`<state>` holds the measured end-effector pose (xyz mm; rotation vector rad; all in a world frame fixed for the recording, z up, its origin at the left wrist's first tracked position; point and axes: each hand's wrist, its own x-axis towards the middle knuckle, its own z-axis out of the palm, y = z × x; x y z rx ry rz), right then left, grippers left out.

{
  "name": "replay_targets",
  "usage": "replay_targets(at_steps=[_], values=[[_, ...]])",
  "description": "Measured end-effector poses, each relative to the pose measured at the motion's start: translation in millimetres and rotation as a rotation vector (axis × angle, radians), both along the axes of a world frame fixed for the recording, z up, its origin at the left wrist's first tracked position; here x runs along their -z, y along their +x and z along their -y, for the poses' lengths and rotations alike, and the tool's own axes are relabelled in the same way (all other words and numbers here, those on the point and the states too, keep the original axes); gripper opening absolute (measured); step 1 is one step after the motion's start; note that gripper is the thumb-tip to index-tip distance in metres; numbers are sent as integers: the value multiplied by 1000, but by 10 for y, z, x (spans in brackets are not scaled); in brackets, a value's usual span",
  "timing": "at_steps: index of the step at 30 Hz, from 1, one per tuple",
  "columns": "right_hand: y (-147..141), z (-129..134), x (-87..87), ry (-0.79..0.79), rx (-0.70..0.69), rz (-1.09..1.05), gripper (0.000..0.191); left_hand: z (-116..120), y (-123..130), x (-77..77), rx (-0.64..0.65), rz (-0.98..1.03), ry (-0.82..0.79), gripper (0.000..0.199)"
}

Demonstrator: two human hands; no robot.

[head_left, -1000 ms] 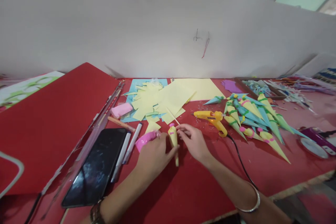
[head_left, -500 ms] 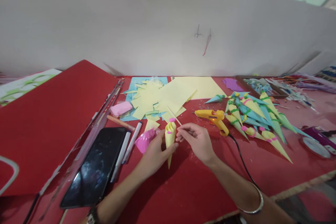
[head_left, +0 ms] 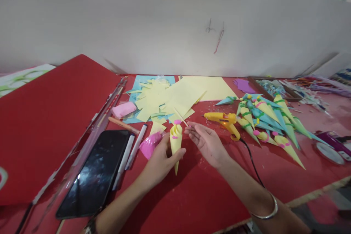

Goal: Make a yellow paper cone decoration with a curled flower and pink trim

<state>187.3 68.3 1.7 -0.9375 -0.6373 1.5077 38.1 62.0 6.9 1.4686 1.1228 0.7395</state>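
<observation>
My left hand (head_left: 161, 157) is closed around a yellow paper cone (head_left: 175, 146) with frilled top folds, a pink ball on its tip and pink dots at the front. The cone stands nearly upright, point down. Beside it on the right, my right hand (head_left: 207, 140) has its thumb and forefinger at the lower end of a thin pale stick (head_left: 180, 116), which slants up and left; the grip is partly hidden. A tiny pink bit shows at those fingertips. The other fingers are loosely stretched out. Left of the cone lies a bag of pink clay (head_left: 150, 145).
A yellow glue gun (head_left: 222, 118) with a black cord lies right of my hands, beside a heap of finished cones (head_left: 263, 113). Yellow paper pieces (head_left: 156, 98) are spread behind. At left are a phone (head_left: 95, 175), two markers (head_left: 136, 146) and a red board (head_left: 55, 124).
My right hand has turned, its fingers opening out more and drawing slightly away from the cone. The left hand keeps its hold. The view has shifted slightly.
</observation>
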Motion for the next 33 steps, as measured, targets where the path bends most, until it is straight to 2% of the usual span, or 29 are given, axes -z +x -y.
replay_targets(at_steps=[6, 11, 16, 20, 24, 29, 33], values=[[-6, 11, -11, -40, -105, -123, 16, 5, -2, 13, -10, -10, 16, 28], [-23, 33, -4, -29, -169, -106, 20, -5, -9, 10, -30, -11, 37, 36], [-23, 38, 2, 36, -238, -83, 22, -12, -13, -19, -107, -5, 81, 33], [-19, 33, -25, 70, -339, -107, 43, -25, -21, -10, -169, -30, 128, 25], [-3, 39, -82, 82, -401, -201, 63, -36, -43, 22, -195, -144, 180, 19], [10, 36, -119, 80, -365, -200, 66, -48, -70, 68, -146, -356, 289, 19], [12, 23, -110, 85, -336, -191, 63, -67, -71, 118, -86, -544, 407, 39]])
